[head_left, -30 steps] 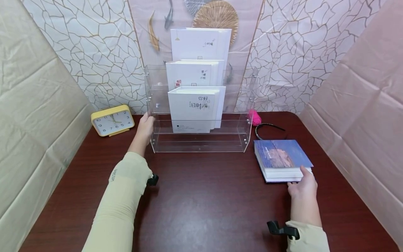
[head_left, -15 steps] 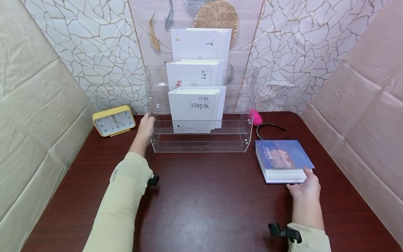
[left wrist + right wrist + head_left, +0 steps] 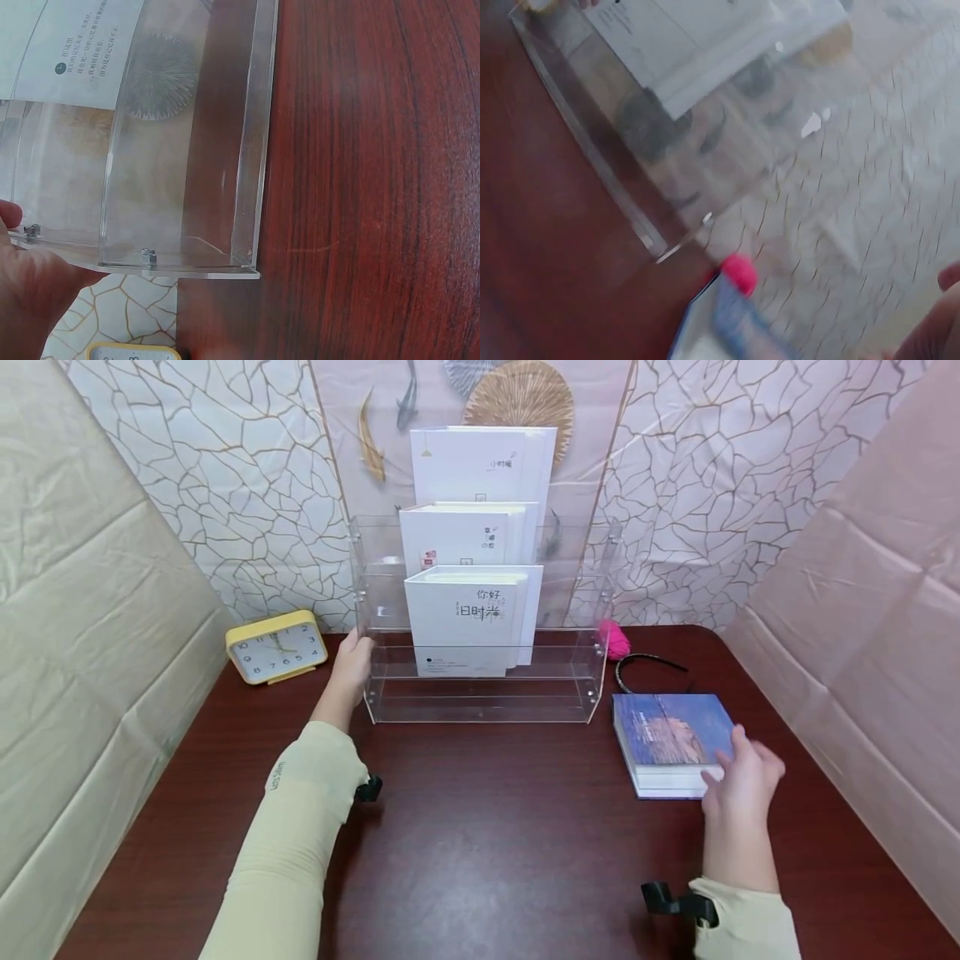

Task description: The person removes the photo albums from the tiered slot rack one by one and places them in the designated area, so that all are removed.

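A clear acrylic book rack [image 3: 480, 710] stands on the table, with white books leaning in its tiers. My left hand [image 3: 352, 668] grips the rack's left side panel; in the left wrist view the thumb shows on the inner face of the clear panel [image 3: 180, 217]. On the right lies a stack of books [image 3: 667, 727], a blue cover on top. My right hand [image 3: 742, 785] hovers at the near right corner of that stack, fingers loosely bent and nothing held. Whether a fingertip touches the cover is unclear. The right wrist view is blurred.
A yellow alarm clock [image 3: 277, 647] sits left of the rack. Behind the book stack are a pink yarn ball [image 3: 615, 640] and a dark headband [image 3: 637, 662]. Cloth-covered walls close in both sides, and a patterned backdrop [image 3: 690, 485] rises behind.
My right hand has let go of the book stack's near edge and lifted slightly up and to the right. The left hand stays on the rack. The stack keeps its place.
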A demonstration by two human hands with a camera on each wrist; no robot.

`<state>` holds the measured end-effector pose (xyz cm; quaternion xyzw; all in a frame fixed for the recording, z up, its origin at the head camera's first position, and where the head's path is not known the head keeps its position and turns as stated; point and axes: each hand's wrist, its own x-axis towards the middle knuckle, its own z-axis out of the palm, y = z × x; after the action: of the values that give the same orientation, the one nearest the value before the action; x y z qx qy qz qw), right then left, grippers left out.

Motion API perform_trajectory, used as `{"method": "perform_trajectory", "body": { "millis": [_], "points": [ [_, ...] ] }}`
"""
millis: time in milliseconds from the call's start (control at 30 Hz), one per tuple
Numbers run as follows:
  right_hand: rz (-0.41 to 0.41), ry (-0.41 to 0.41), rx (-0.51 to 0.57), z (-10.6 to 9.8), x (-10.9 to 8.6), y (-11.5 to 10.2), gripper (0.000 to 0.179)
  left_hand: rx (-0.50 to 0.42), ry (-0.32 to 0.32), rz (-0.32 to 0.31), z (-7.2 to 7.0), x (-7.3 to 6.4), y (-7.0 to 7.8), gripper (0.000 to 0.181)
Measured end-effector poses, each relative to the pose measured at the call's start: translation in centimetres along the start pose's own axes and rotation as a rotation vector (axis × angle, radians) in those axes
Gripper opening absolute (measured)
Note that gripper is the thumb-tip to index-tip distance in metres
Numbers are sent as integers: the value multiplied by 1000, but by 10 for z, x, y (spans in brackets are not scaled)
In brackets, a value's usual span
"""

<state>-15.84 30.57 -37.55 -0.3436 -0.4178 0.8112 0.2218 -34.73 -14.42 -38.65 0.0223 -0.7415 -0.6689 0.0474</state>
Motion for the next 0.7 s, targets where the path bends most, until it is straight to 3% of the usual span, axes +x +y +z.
{"method": "perform_trajectory", "body": {
  "millis": [133, 233, 333, 533, 700],
  "points": [
    [-251, -182, -70, 33, -8, -14, 24, 6, 5, 5, 0, -1, 1, 55],
    [-418, -362, -118, 60, -14, -21, 17, -8, -9, -8, 0, -2, 3, 54],
    [-533, -512, -184, 86, -18, -25, 11, -30, -29, -20, -1, -2, 6, 54],
    [-667, -706, -313, 130, -19, -24, 11, -42, -37, -25, -2, -2, 8, 53],
    [-686, -753, -490, 158, -16, -16, 28, -6, -26, -20, -2, -1, 4, 54]
  ]
}}
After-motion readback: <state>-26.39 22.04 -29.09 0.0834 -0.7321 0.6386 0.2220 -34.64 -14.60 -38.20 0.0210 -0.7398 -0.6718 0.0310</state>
